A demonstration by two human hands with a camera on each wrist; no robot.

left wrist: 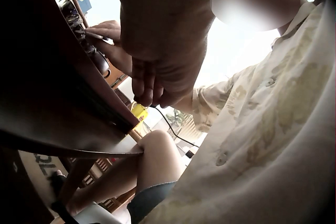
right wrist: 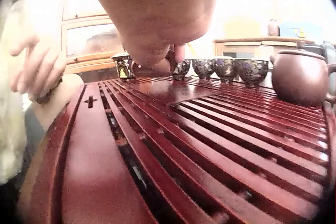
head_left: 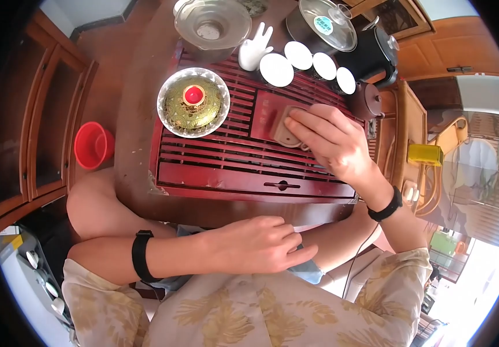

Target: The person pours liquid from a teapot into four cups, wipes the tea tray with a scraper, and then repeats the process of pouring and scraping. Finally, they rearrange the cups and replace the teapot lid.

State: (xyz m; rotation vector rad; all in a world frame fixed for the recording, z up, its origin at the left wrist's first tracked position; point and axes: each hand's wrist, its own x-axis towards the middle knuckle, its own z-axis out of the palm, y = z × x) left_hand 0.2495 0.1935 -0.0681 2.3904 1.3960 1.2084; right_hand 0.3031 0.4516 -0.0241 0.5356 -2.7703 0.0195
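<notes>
In the head view my right hand (head_left: 333,139) pinches a small brown object (head_left: 285,136) over the middle of the slatted red tray (head_left: 220,176). Its fingers cover part of the object, and I cannot tell whether it touches the tray. The right wrist view shows the right hand (right wrist: 163,24) low above the tray (right wrist: 89,166), near dark patterned cups (right wrist: 252,71). My left hand (head_left: 267,244) hangs over the lap, in front of the tray, with loosely bent fingers and nothing in them. The left hand (left wrist: 163,50) is dim in the left wrist view.
A lidded gold-green bowl (head_left: 193,118) sits on the tray's left side. Behind are a glass bowl (head_left: 212,26), a white hand-shaped figure (head_left: 255,49), several white-lined cups (head_left: 276,70), a brown teapot (head_left: 366,101) and a glass-lidded pot (head_left: 323,29). A red bin (head_left: 93,146) stands at left.
</notes>
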